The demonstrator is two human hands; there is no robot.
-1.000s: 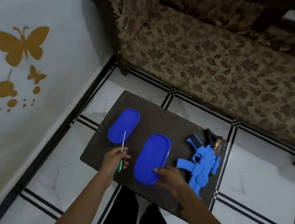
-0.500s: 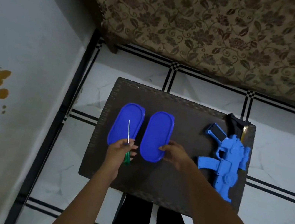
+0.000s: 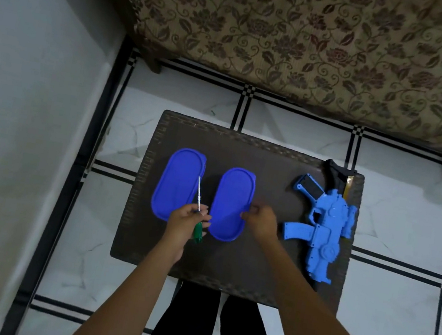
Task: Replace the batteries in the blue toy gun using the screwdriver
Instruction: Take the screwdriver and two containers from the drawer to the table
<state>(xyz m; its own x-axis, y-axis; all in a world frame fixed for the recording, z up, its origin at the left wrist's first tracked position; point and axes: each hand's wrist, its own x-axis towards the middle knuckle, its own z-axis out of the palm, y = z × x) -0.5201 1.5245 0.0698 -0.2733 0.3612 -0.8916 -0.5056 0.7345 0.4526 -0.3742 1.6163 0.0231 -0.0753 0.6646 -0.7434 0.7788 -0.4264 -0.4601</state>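
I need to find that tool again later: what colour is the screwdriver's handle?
Green, under a silver shaft. The head view shows the screwdriver held in the left hand.

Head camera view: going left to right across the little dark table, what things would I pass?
Left blue lid → screwdriver, held by the left hand → right blue lid → right hand → blue toy gun.
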